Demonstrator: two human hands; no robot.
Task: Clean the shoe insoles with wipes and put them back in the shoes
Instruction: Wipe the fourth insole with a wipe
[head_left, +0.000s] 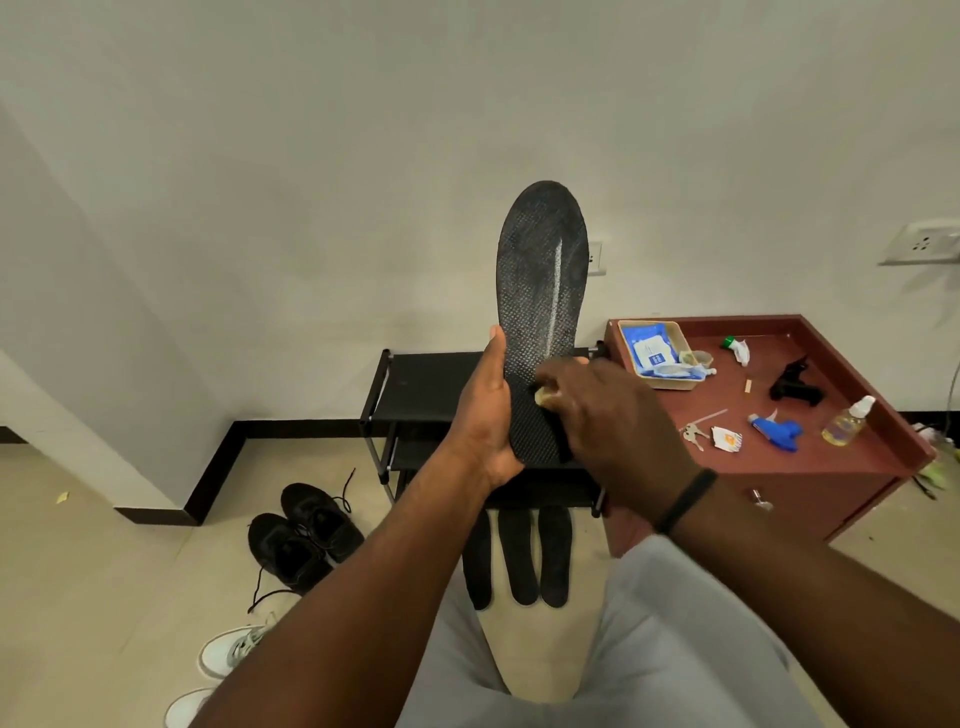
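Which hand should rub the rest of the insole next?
The right hand: it already pinches the wipe against the insole, while the left hand grips the insole's edge, holding it upright.

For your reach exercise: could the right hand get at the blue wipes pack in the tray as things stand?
Probably yes. The right hand, pinching a wipe against the insole, is beside the red cabinet; nothing blocks the wipes pack, though the hand is occupied.

Insole (540, 291) up in front of the rack (431, 384), left hand (485, 415) on its left edge, right hand (613, 415) on its lower right. Right of the rack sits the desk (841, 457), tray (657, 353) at its back-left corner. Three insoles (519, 556) lie on the floor before the rack, shoes (301, 535) to their left.
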